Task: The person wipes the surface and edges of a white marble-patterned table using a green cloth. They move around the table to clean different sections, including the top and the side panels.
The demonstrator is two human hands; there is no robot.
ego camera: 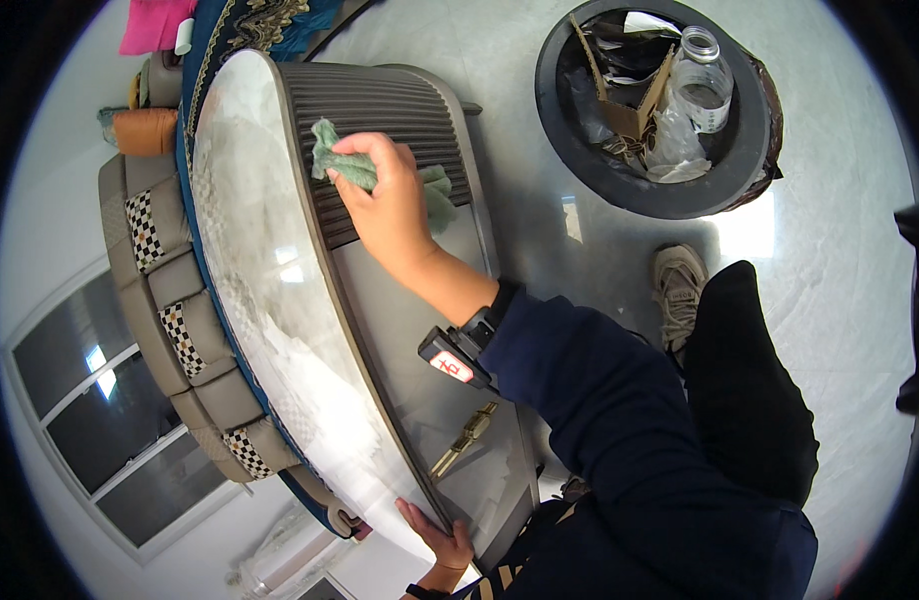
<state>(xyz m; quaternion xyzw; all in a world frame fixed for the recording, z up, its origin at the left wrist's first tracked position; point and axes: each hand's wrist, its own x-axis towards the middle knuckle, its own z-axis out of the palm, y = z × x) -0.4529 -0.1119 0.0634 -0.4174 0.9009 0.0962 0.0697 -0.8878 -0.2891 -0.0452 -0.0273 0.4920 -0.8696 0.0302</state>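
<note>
My right hand point(388, 199) is closed on a green cloth point(343, 161), held between thumb and fingers against the dark ribbed side panel point(384, 94) of a low cabinet-like table. Part of the cloth hangs beyond the hand, over the ribs. With nothing in it and its fingers apart, my left hand point(437, 536) rests on the edge of the glossy marble-patterned tabletop point(261, 202), near the picture's bottom. Between the hands, a smooth grey side panel point(399, 300) bears gold-coloured metal handles point(467, 439).
A black waste bin point(549, 112) with a cardboard box, plastic bags and a clear bottle stands on the shiny floor. Beyond the tabletop stands a grey sofa point(148, 330) with checkered cushions. My shoe point(678, 292) is on the floor below the bin.
</note>
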